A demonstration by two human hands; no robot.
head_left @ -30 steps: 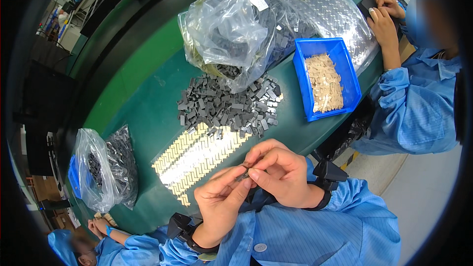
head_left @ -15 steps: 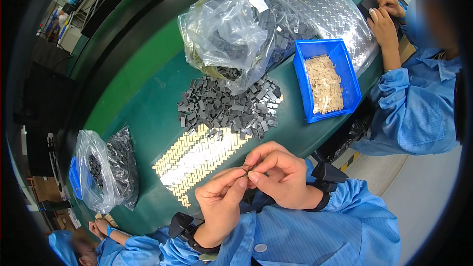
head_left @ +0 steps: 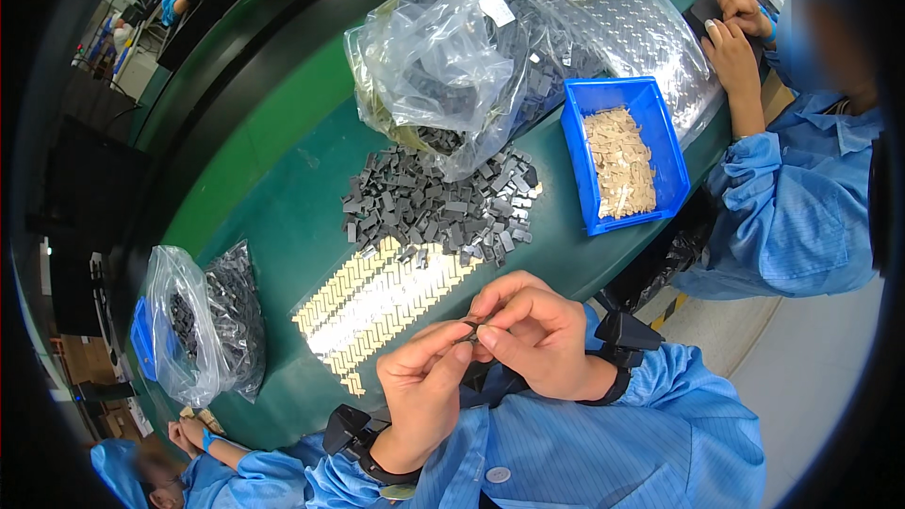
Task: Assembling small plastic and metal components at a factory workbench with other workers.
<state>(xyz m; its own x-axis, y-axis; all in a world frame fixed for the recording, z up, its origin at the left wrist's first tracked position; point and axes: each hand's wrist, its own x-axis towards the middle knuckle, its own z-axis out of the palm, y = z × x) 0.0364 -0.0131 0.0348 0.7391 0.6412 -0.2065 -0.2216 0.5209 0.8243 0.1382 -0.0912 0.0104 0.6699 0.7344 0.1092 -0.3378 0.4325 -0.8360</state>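
Left hand: thumb and forefinger clamped on small dark piece.
Right hand: clamped on it opposite.
Piece: mostly covered by fingers, held before blue smock.
Pinch: best made light, with pressure applied evenly.

Shows as a small dark piece — mostly covered, with too little in sight to tell its full outline or tilt. Sits pinched between the left hand and the right hand — at the fingertips, just below the view's middle.
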